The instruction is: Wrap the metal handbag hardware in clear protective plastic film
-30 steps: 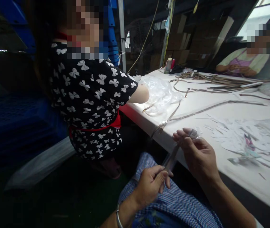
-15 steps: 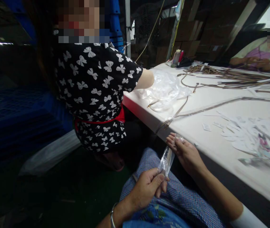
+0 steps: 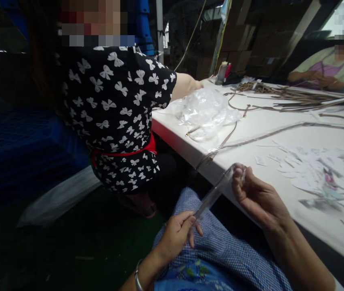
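Observation:
A narrow clear plastic sleeve (image 3: 212,199) stretches slantwise over my lap, with a thin dark strip showing in it. My left hand (image 3: 176,234) pinches its lower end between thumb and fingers. At the upper end, my right hand (image 3: 252,188) grips the gathered plastic near the table's edge. Just beyond, a long brown strap (image 3: 250,139) in clear plastic lies across the white table (image 3: 284,137), its near end hanging over the edge beside a small gold-coloured buckle.
A co-worker in a black top (image 3: 114,105) sits at the left, one arm over the table. Crumpled clear bags (image 3: 205,107), white paper slips (image 3: 305,165) and a heap of brown straps (image 3: 296,97) lie on it. Another person (image 3: 320,72) works across. Blue pallets (image 3: 29,141) stand left.
My right hand has moved up and right, drawing the sleeve out longer and straighter. My left hand has shifted slightly left. The co-worker's arm reaches farther over the table.

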Motion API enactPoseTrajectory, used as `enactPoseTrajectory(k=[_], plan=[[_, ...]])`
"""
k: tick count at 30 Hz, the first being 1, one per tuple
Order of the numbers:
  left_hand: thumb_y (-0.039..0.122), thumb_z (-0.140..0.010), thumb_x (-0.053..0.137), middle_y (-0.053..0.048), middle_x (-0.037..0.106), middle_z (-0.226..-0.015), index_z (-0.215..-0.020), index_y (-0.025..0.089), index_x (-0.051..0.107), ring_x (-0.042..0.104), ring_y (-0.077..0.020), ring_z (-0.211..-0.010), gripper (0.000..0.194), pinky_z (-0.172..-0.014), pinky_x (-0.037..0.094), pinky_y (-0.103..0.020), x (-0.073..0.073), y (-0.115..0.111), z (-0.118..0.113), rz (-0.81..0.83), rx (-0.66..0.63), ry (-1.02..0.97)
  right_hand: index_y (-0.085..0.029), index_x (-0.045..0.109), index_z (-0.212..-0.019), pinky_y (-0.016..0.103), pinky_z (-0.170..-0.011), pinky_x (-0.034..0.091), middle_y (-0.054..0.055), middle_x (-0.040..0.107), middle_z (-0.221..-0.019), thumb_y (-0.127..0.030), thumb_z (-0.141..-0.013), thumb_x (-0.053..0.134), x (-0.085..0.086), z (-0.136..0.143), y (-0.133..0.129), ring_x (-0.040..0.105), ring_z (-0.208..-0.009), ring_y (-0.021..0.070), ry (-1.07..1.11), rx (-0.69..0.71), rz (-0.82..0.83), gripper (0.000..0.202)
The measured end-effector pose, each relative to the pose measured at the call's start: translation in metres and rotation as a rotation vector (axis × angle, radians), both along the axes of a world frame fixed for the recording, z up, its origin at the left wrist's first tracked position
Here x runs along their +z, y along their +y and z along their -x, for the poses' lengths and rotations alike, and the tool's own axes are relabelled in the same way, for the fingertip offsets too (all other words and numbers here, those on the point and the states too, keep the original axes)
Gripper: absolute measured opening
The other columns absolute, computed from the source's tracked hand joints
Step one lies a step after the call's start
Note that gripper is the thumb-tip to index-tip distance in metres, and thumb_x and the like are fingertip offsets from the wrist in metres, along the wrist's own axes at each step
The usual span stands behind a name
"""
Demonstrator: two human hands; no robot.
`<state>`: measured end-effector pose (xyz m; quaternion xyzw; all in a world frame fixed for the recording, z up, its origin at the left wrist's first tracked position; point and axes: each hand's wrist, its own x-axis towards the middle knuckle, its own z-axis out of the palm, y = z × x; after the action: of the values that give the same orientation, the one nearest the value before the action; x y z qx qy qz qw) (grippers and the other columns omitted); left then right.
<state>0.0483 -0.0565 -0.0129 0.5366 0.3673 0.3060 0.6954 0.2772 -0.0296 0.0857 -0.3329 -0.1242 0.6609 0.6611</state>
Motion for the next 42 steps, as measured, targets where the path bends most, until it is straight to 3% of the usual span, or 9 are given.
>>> enactPoseTrajectory(k=[5, 10, 15, 19, 28, 34, 37, 40, 42], plan=[[0.047, -0.094, 0.047, -0.007, 0.068, -0.078, -0.09, 0.01, 0.064, 0.053, -0.0054, -0.044, 0.041, -0.043, 0.031, -0.018, -0.002, -0.01, -0.005, 0.064, -0.073, -0.069, -0.025, 0.073, -0.095, 0.026, -0.093, 0.056, -0.001, 0.074, -0.108, -0.035, -0.082, 0.072, -0.011, 0.02, -0.005, 0.068, -0.102, 0.0141, -0.235, -0.087, -0.119, 0.016], [0.049, -0.093, 0.048, -0.005, 0.065, -0.073, -0.099, 0.01, 0.063, 0.052, -0.0051, -0.043, 0.043, -0.042, 0.031, -0.017, 0.013, -0.018, -0.011, 0.13, -0.083, -0.171, -0.024, 0.074, -0.104, 0.044, -0.111, 0.039, 0.005, 0.07, -0.118, -0.029, -0.087, 0.065, -0.043, 0.029, -0.006, 0.06, -0.118, 0.0227, -0.827, -0.141, -0.389, 0.019], [0.045, -0.093, 0.051, -0.001, 0.059, -0.068, -0.096, 0.01, 0.062, 0.045, -0.0027, -0.042, 0.037, -0.042, 0.031, -0.016, 0.037, -0.014, -0.005, 0.2, 0.013, -0.245, -0.025, 0.071, -0.112, 0.047, -0.106, 0.044, 0.007, 0.068, -0.122, -0.023, -0.086, 0.061, -0.074, 0.018, -0.007, 0.061, -0.117, 0.0248, -1.263, 0.213, -0.629, 0.028], [0.044, -0.093, 0.052, -0.001, 0.057, -0.068, -0.093, 0.009, 0.062, 0.043, -0.0027, -0.044, 0.037, -0.044, 0.031, -0.016, 0.038, -0.012, 0.0, 0.295, 0.057, -0.297, -0.024, 0.069, -0.114, 0.042, -0.091, 0.054, 0.007, 0.074, -0.108, -0.023, -0.089, 0.054, -0.089, 0.01, -0.01, 0.069, -0.099, 0.0227, -1.356, 0.425, -0.671, 0.029], [0.045, -0.089, 0.058, 0.0, 0.053, -0.068, -0.092, 0.009, 0.064, 0.041, -0.0021, -0.044, 0.037, -0.043, 0.025, -0.016, 0.033, -0.012, 0.003, 0.473, 0.076, -0.341, -0.021, 0.057, -0.124, 0.041, -0.094, 0.049, 0.011, 0.069, -0.111, -0.022, -0.094, 0.045, -0.08, -0.002, -0.024, 0.064, -0.104, 0.0244, -1.53, 0.616, -0.841, 0.032], [0.036, -0.082, 0.067, 0.003, 0.05, -0.062, -0.086, 0.009, 0.066, 0.036, -0.0008, -0.043, 0.028, -0.042, 0.025, -0.014, 0.03, 0.004, 0.009, 0.607, 0.1, -0.307, -0.022, 0.059, -0.082, 0.031, -0.063, 0.045, 0.003, 0.059, -0.071, -0.034, -0.094, 0.048, -0.078, 0.004, -0.032, 0.053, -0.062, 0.0184, -1.766, 0.623, -0.752, 0.021], [0.044, -0.085, 0.062, 0.001, 0.054, -0.061, -0.082, 0.009, 0.066, 0.045, -0.0044, -0.045, 0.035, -0.045, 0.034, -0.016, 0.022, 0.019, 0.015, 0.459, 0.11, -0.156, -0.022, 0.057, -0.08, 0.029, -0.06, 0.039, 0.0, 0.054, -0.068, -0.036, -0.097, 0.041, -0.076, 0.009, -0.033, 0.047, -0.059, 0.0161, -1.732, 0.639, -0.571, 0.026], [0.042, -0.089, 0.057, -0.007, 0.069, -0.085, -0.093, 0.013, 0.068, 0.065, -0.0164, -0.076, 0.031, -0.07, 0.052, -0.027, 0.016, 0.025, 0.021, -0.054, 0.367, 0.174, -0.021, 0.059, -0.079, 0.028, -0.059, 0.037, 0.0, 0.051, -0.067, -0.046, -0.096, 0.042, -0.073, 0.012, -0.034, 0.046, -0.06, 0.0153, -1.469, 0.729, -0.281, 0.034], [0.031, -0.091, 0.055, -0.009, 0.069, -0.108, -0.106, 0.019, 0.068, 0.063, -0.0214, -0.103, 0.024, -0.093, 0.049, -0.035, 0.013, 0.018, 0.023, -0.426, 0.5, 0.35, -0.02, 0.058, -0.077, 0.025, -0.051, 0.031, -0.003, 0.043, -0.06, -0.055, -0.093, 0.043, -0.073, 0.014, -0.035, 0.038, -0.052, 0.0126, -1.186, 0.816, -0.053, 0.041]])
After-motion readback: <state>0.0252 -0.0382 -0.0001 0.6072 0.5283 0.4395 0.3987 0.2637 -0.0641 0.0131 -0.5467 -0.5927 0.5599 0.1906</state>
